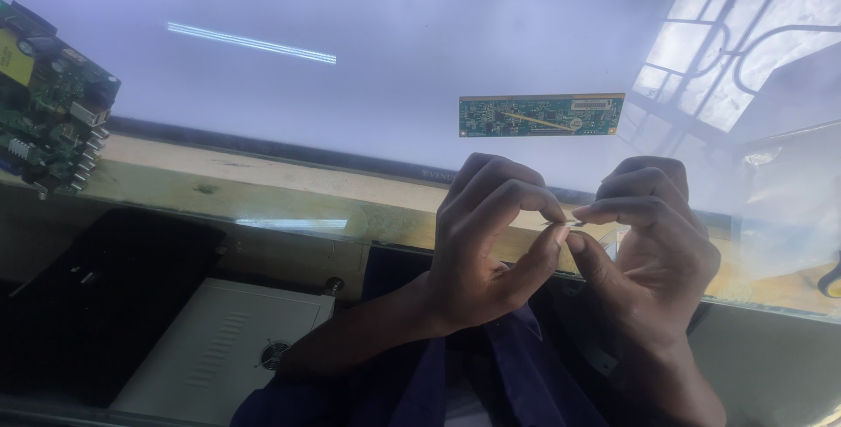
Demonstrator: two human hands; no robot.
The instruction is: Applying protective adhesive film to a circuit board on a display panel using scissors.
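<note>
Tiny pale strip (pixel 574 222) sits pinched between both hands, just above the near edge of the big white panel (pixel 394 33); too small to tell what it is. Left hand (pixel 491 234) has thumb & index closed on its left end, other fingers curled. Right hand (pixel 648 234) has thumb & index clamped on the right end; fingertips of both hands nearly touch. I see a long green circuit board (pixel 540 115) lying on the panel just beyond the hands. Bigger green board w/ parts (pixel 53 103) is far left. White metal box (pixel 219 348) & black slab (pixel 96 304) lie lower left, below the wood ledge (pixel 263 186).
</note>
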